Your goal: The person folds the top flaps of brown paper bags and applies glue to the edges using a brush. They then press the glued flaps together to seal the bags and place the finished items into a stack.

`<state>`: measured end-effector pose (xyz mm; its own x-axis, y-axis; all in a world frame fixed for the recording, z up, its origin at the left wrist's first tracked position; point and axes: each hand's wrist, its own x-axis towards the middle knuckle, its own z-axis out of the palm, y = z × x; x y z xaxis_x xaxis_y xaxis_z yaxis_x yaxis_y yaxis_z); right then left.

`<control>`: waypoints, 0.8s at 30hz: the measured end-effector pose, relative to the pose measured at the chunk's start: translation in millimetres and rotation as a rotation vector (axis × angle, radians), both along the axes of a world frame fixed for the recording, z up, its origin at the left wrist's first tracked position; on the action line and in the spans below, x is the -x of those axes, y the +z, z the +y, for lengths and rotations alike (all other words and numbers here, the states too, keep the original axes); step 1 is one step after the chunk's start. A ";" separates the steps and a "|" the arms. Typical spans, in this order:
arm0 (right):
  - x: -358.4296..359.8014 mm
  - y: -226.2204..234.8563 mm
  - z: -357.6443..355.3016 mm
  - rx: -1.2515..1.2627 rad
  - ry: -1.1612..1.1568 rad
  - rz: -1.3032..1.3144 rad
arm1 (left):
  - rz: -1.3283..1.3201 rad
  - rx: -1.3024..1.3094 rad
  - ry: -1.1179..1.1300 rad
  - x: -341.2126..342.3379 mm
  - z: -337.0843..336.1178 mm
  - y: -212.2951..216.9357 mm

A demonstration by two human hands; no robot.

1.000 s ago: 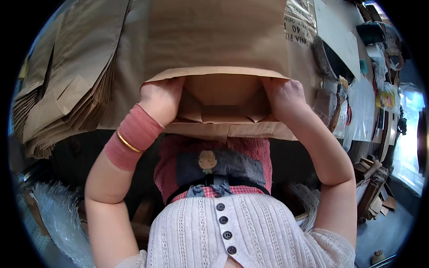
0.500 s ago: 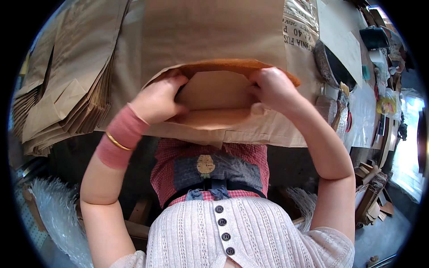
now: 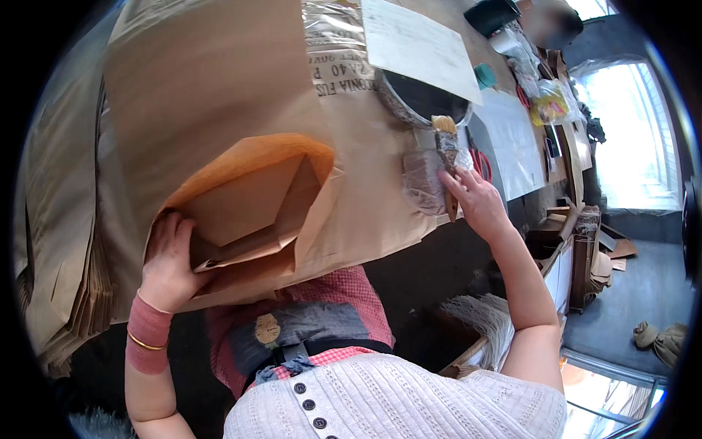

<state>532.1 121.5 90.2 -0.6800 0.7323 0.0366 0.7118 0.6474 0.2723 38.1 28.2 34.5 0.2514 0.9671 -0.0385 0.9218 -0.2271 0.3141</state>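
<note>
The one camera sits on my head, looking steeply down my chest at the table (image 3: 380, 190) edge, close in (fisheye, rim bending), with a window (image 3: 629, 139) at my right.

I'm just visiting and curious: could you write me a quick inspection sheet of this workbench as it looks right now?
Surface: table covered with brown paper.
Job's things: brown paper bag, its folded bottom opened up; brush beside a dark round bowl.
Clutter: paper stack at left; white sheet; red-handled scissors.
Hands: left hand holds the bag's flap; right hand grips the brush.
Cables: nothing seen.
Surroundings: bright window; cardboard scraps on the floor.
</note>
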 end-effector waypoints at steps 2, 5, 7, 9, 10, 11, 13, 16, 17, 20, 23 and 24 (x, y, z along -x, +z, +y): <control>-5.6 3.5 4.8 0.015 0.064 0.215 | -0.014 -0.012 0.001 0.1 -1.5 -0.5; 11.2 3.1 44.7 0.069 -0.208 1.038 | 0.016 -0.004 -0.005 -0.2 -2.3 2.3; 28.3 10.3 83.5 0.248 -0.424 1.204 | 0.071 0.003 0.003 0.4 -5.0 10.4; 22.9 2.6 111.7 0.339 -0.543 1.203 | 0.083 -0.003 0.011 -2.2 -4.3 9.7; 15.1 -9.3 124.1 0.315 -0.488 1.223 | 0.092 -0.006 0.017 -3.3 -4.8 10.1; 11.9 -14.9 129.4 0.328 -0.526 1.215 | 0.096 -0.027 0.023 -2.7 -7.6 8.0; 1.9 -17.2 136.1 0.345 -0.610 1.195 | 0.100 -0.072 0.025 -2.3 -10.9 1.7; 9.9 11.0 120.9 0.386 -0.517 1.307 | 0.151 -0.059 0.053 -7.5 -19.2 10.0; 14.1 25.1 113.4 0.404 -0.504 1.338 | 0.168 -0.074 0.056 -9.7 -21.1 14.8; 9.9 39.9 102.9 0.517 -0.310 0.926 | 0.169 0.030 0.043 -18.7 -16.1 38.5; -7.0 49.2 111.5 0.748 -0.226 0.762 | 0.161 0.040 0.126 -23.3 -18.3 39.5; -22.9 48.8 122.4 0.764 -0.183 0.813 | 0.153 0.069 0.166 -28.8 -14.7 45.9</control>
<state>555.0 243.9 139.0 -0.5391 0.8383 -0.0812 0.5985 0.3135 -0.7373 66.9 13.5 80.4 0.0752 0.9885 -0.1310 0.9828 -0.0513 0.1773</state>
